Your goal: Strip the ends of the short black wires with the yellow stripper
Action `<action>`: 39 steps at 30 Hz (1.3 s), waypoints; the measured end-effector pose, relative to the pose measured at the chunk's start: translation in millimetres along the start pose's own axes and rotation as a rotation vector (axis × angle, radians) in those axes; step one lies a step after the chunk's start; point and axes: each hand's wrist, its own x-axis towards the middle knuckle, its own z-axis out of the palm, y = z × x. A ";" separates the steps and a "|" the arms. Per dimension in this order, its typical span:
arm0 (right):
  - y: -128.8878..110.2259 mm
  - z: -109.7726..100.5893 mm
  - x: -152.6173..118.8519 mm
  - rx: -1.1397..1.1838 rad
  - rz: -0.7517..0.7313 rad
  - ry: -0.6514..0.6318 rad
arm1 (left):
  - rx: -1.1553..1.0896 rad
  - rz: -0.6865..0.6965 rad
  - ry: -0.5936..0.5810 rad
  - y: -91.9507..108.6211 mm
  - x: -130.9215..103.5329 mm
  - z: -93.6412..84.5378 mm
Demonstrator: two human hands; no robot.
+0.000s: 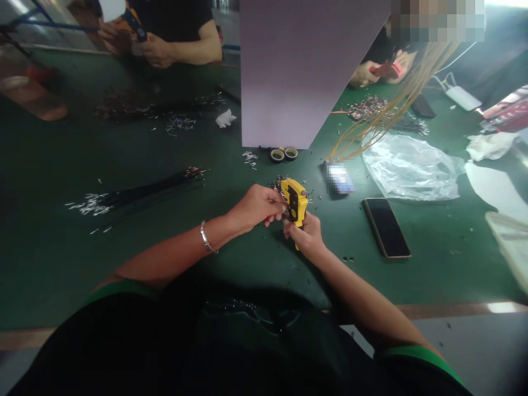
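Above the dark green felt-covered table [61, 264], the right hand [307, 237] wraps tightly round the handles of a yellow-and-black plastic crimping tool [296, 202], head upward; the left hand [256, 206] pinches something small at its jaws, too tiny to identify; the tool looks rigid, light, best gripped low on the handles.

You're in a small assembly workshop, wire and cable work. Green bench mat [61, 264] littered with metal terminals [369, 104] and cut scraps. Bundle of black wires [144, 192] laid out, yellow wires [396, 93] hanging in a sheaf. Yellow crimping tool [296, 202] at your spot. Other people's hands [159, 50] across the shared table hold similar tools. Tape rolls [284, 154] and a plastic bag [412, 168] lie about.
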 end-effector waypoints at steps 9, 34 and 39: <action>-6.7 -0.2 3.7 -0.007 -0.011 0.042 | -0.041 -0.035 0.023 1.6 0.6 -3.6; -23.4 -24.8 -0.1 0.323 0.118 -0.371 | 0.226 0.227 0.197 30.6 -1.8 -40.1; -20.1 -23.7 0.7 0.440 0.139 -0.395 | 0.220 0.230 0.162 30.7 -2.8 -41.4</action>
